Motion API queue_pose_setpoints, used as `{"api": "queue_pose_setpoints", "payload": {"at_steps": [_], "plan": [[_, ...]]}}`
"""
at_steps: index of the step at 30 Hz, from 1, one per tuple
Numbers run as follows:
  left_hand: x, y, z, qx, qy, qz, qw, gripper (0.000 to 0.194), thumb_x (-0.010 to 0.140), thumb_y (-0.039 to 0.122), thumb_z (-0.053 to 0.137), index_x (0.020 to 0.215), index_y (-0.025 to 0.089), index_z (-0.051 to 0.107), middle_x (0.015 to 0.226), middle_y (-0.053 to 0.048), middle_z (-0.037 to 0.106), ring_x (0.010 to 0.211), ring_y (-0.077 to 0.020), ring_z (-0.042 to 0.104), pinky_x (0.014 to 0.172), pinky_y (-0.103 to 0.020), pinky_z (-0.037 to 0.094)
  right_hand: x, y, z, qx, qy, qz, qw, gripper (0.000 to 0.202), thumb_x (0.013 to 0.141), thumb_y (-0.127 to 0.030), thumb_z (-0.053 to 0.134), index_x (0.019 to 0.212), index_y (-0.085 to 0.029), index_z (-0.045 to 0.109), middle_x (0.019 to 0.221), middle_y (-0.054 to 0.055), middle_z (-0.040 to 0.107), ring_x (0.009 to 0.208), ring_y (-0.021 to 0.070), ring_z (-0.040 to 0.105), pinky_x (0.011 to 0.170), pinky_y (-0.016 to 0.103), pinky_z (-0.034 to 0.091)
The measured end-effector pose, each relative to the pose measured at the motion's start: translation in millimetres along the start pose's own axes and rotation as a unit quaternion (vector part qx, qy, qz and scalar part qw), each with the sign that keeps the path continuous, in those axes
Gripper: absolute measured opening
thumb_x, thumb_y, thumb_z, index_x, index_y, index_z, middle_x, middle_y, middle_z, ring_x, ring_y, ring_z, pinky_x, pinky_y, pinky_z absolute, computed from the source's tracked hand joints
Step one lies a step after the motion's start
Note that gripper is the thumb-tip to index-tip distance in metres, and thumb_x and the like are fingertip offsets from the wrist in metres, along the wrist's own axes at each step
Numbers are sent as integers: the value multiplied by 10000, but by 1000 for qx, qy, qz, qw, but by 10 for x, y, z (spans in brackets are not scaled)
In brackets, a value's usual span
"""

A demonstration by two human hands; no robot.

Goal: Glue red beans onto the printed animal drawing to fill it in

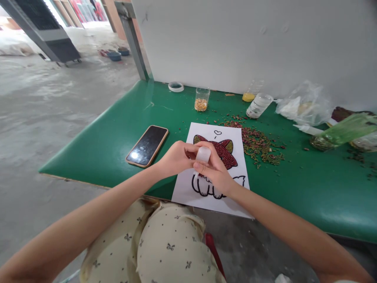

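Both my hands meet over the paper around a small white translucent bottle (203, 155), its rounded end facing up towards me. My left hand (180, 158) is closed at its left side, fingers partly hidden. From the right, the thumb and fingers of my right hand (217, 169) wrap it. Beneath them lies a white sheet (184, 188) with a black-outlined cartoon animal. Dark red grains fill the animal's head (226, 160) and greenish ones its ears; the body shows bare paper. My hands cover part of the drawing.
Loose red and green beans (262, 145) are scattered right of the sheet on the green table (294, 188). A phone (147, 146) lies left. Behind stand a cup of corn kernels (201, 103), a tilted clear cup (259, 105), a lid ring (176, 87) and plastic bags (306, 104).
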State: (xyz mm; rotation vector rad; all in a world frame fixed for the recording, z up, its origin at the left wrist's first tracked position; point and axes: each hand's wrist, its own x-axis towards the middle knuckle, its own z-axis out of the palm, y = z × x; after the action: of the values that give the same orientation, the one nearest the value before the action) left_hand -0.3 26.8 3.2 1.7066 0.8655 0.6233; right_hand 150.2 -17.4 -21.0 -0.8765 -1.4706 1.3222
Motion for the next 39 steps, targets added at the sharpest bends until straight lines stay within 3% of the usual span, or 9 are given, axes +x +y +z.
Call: {"api": "queue_pose_setpoints", "payload": {"at_steps": [39], "plan": [[34, -27, 81, -61, -7, 12, 998, 155, 649, 202, 710, 772, 108, 697, 694, -8, 638, 651, -125, 580, 589, -222, 463, -58, -46, -43, -23, 12, 19, 999, 362, 808, -300, 605, 1125, -294, 430, 871, -15, 475, 736, 135, 448, 644, 283, 401]]}}
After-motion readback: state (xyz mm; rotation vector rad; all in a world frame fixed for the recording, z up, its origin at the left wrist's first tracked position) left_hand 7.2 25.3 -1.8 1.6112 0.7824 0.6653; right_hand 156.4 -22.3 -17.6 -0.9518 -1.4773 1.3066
